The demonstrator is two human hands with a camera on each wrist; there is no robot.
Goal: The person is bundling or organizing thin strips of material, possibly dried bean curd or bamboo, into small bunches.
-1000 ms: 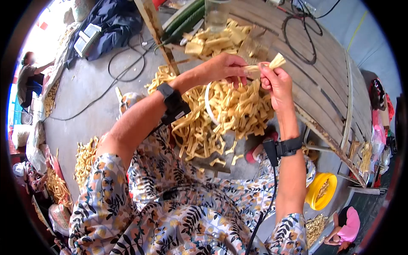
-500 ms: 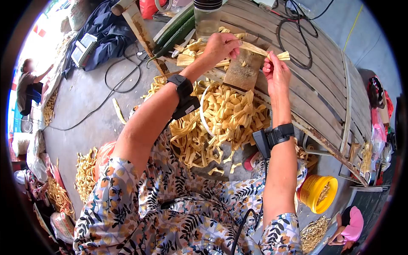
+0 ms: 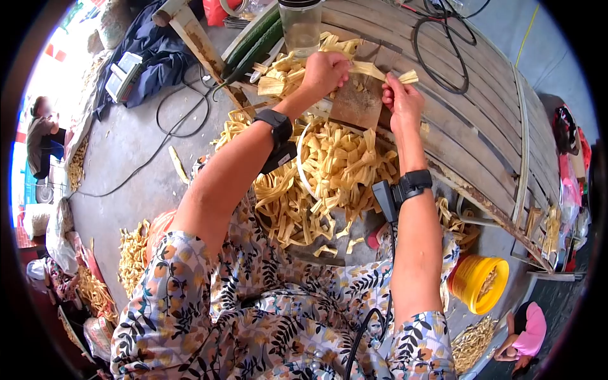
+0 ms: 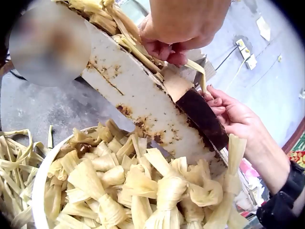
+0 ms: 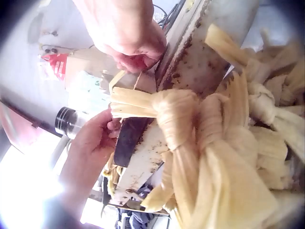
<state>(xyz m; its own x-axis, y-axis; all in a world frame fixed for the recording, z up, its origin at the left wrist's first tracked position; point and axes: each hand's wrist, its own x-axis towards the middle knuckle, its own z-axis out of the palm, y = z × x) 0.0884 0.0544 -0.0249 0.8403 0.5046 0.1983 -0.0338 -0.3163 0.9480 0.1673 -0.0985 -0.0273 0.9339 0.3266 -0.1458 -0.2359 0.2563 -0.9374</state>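
Observation:
A pale yellow, flat fibrous strip (image 3: 367, 70) stretches between the two hands, above a worn board (image 3: 358, 101) at the bench edge. The left hand (image 3: 326, 73) pinches one end with curled fingers. Near the other end, the right hand (image 3: 403, 101) pinches it between thumb and fingers, and a short fanned tail sticks out past the grip. Below lies a heap of knotted strips (image 3: 345, 158) in a white-rimmed container (image 4: 38, 200). In the right wrist view, a knotted strip (image 5: 176, 112) stands close in front of the camera.
Loose strips (image 3: 278, 79) lie on the slatted wooden bench (image 3: 468, 133), beside a clear dark-lidded jar (image 3: 300, 28) and long green cucumbers (image 3: 253, 47). A black cable (image 3: 437, 76) coils there. A yellow bucket (image 3: 472, 285) stands at the right; two other people are in the background.
The hands were close together over the heap, then parted with the strip stretched out over the board. Since half a second ago they have drawn slightly closer together, and the view has shifted.

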